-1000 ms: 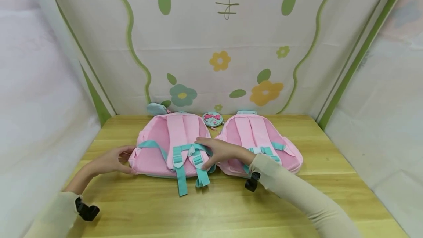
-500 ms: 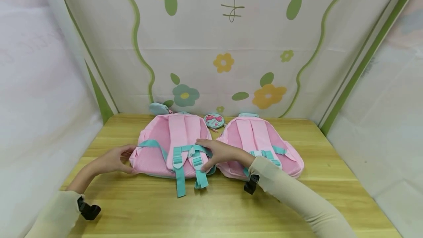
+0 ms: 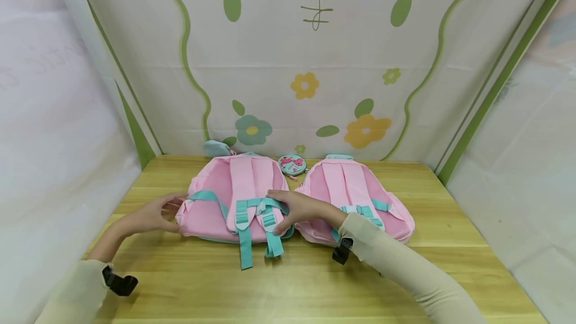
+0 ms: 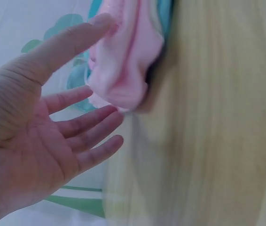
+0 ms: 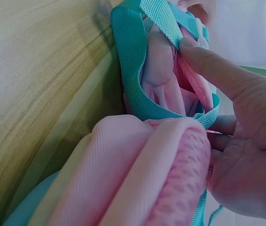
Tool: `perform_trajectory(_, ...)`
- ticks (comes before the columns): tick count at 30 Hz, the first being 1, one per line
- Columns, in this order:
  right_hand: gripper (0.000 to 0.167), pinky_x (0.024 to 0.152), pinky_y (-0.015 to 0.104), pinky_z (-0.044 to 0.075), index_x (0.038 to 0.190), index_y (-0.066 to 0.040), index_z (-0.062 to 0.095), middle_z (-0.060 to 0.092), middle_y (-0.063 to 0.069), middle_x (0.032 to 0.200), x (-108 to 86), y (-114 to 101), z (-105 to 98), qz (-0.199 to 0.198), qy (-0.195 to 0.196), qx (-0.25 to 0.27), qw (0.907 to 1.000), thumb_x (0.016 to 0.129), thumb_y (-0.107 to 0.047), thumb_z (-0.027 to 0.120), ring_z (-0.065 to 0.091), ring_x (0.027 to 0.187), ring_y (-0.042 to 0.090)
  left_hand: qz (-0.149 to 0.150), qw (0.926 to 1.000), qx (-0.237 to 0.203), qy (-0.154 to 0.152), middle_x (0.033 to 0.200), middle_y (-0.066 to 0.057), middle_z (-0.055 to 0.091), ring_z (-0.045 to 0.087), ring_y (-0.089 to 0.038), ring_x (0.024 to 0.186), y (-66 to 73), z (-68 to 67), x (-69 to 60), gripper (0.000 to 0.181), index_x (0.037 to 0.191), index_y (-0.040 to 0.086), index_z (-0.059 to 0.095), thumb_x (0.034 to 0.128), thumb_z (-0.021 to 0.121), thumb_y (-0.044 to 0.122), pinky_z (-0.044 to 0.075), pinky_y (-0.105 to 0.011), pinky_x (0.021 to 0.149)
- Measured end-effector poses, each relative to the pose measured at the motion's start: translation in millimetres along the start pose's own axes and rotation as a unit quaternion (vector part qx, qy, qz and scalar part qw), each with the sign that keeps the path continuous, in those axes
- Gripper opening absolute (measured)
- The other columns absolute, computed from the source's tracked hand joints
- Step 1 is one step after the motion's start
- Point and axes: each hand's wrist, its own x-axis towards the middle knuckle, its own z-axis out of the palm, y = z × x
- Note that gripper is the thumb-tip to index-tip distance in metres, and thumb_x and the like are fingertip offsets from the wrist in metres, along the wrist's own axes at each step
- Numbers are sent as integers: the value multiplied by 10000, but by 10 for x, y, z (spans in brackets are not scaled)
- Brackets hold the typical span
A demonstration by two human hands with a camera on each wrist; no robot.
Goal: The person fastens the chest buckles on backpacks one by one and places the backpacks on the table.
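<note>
Two pink backpacks lie side by side on the table with their shoulder straps up. My left hand [image 3: 150, 216] is at the outer corner of the left backpack [image 3: 207, 221]; in the left wrist view its thumb overlaps the pink fabric [image 4: 128, 75] and its fingers are spread. At the same bag's inner side, my right hand [image 3: 303, 209] rests with thumb and fingers apart beside the teal webbing strap [image 3: 245, 249]. In the right wrist view the thumb touches a teal strap [image 5: 128, 52], while the other fingertips are hidden behind the bag. The right backpack [image 3: 396, 221] lies partly under the right forearm.
A round teal coin pouch [image 3: 292, 164] with a pink picture lies between the bags at the back. Another light blue pouch [image 3: 217, 148] sits behind the left bag. A flowered cloth [image 3: 279, 39] hangs behind the wooden table [image 3: 216, 289].
The view shifts slightly between the first frame and the second. Both hands stay at the left backpack, with the left hand shifting very slightly; the bags keep their places.
</note>
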Motion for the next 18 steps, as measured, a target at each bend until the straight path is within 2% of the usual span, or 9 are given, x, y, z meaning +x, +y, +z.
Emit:
perform_trajectory(3,1027,1256,476,262,1599,-93,318,270,67,1687,1,5,10,19,14,-4,10000,785,-344,890,238,1564,260,-27,9995,15,313,1467,-310,480,516,-504,1279,98,-8,28,866,1530,-51,359,856,831,220,533,-556,976)
perform_trajectory(8,1037,1256,459,265,1604,-117,316,271,39,1688,4,24,29,80,-1,28,10000,778,-367,892,241,1562,236,33,9967,225,782,1471,-254,518,515,-453,1306,316,45,142,751,1487,-29,449,897,795,279,468,-617,1041)
perform_trajectory(12,1028,1256,456,267,1602,-123,324,274,36,1688,8,39,36,62,21,85,9999,780,-366,891,245,1560,236,336,9949,264,914,1427,-226,580,549,-428,1290,493,134,293,638,1432,2,535,913,778,281,482,-613,1032)
perform_trajectory(18,1018,1252,467,273,1600,-123,328,278,35,1686,11,39,29,45,63,103,9999,784,-354,891,250,1559,243,806,9923,191,925,1344,-198,647,592,-407,1240,745,320,531,529,1354,16,613,899,791,220,511,-587,1008)
